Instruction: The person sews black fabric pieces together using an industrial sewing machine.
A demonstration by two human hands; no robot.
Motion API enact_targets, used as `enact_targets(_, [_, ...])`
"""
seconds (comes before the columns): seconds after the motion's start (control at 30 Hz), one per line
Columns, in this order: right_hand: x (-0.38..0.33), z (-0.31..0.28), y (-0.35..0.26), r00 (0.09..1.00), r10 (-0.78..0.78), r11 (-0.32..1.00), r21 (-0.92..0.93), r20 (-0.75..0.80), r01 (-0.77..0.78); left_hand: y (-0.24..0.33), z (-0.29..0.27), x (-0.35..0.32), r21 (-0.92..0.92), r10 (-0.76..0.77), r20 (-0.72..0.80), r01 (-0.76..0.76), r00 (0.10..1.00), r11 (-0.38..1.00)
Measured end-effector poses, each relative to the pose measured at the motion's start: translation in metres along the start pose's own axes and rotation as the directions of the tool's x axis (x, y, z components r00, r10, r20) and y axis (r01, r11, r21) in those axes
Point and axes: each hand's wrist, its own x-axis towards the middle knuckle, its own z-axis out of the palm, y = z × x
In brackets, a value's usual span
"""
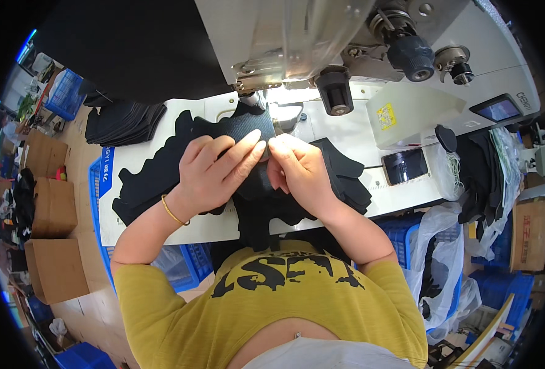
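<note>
Under the presser area of a white sewing machine (395, 111) lies a dark grey-blue ribbed fabric piece (246, 127). My left hand (217, 167), with a gold bangle at its wrist, rests over this piece, its fingers pressed together and gripping near the edge. Thumb and forefinger of my right hand (300, 169) pinch at the same edge, fingertips almost touching those of the left. Black scalloped fabric pieces (152, 169) spread out beneath and left of my hands. More black fabric pieces (349, 178) lie stacked on the right. The fabric between my fingertips is mostly hidden.
A stack of black pieces (125, 123) lies at the table's far left. On the right are a phone (404, 166) and black pieces (481, 172) with plastic bags. Blue crates (401, 237) stand below the table edge; cardboard boxes (56, 270) line the floor at left.
</note>
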Motion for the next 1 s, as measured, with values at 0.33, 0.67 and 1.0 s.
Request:
enact_targets(0.33, [0.015, 0.003, 0.0, 0.999, 0.037, 0.998, 0.061, -0.025, -0.035, -0.035, 0.021, 0.003, -0.048, -0.068, 0.009, 0.068, 0.998, 0.996])
enact_targets(0.67, [-0.006, -0.018, 0.005, 0.993, 0.107, 0.991, -0.078, -0.051, -0.111, -0.046, 0.026, 0.015, -0.044, -0.106, -0.018, 0.105, 0.994, 0.994])
enact_targets(1.0, [-0.025, -0.053, 0.025, 0.996, -0.083, 0.373, -0.928, -0.015, 0.017, -0.083, 0.048, -0.052, -0.59, -0.695, 0.616, 0.802, 0.371, -0.094])
